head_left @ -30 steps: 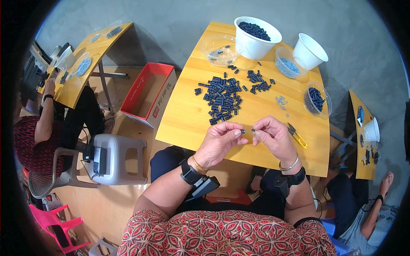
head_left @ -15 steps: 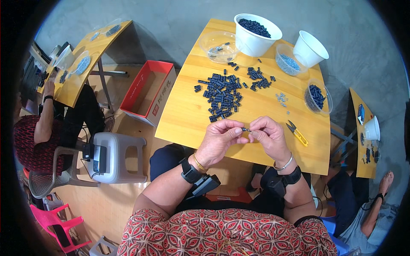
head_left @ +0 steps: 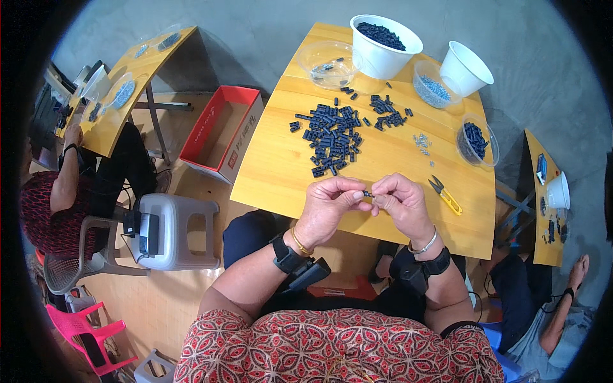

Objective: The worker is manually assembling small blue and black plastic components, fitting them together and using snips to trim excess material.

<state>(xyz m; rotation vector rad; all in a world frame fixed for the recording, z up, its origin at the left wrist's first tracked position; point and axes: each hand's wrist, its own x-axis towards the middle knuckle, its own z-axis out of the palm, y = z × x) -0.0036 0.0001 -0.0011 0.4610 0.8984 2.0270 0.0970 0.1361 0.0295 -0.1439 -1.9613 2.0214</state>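
My left hand pinches a small black plastic part above the near edge of the table. Against its other end, my right hand is closed in a pinch; whatever lies between those fingertips is too small to make out. Beyond my hands is a big pile of black plastic parts, with a smaller group of black pieces behind it to the right. A few tiny silver pins lie scattered right of the piles. Yellow-handled thread snips rest beside my right hand, blades apart.
Along the far side stand a white tub of black parts, a clear bowl, a clear tub of silver-blue pieces and a white cup. A red-rimmed box is on the floor left. Other people sit at tables on both sides.
Both hands stay together at the same spot, fingertips shifting only slightly around the small black part. The view has tilted a little; nothing on the table has visibly moved.
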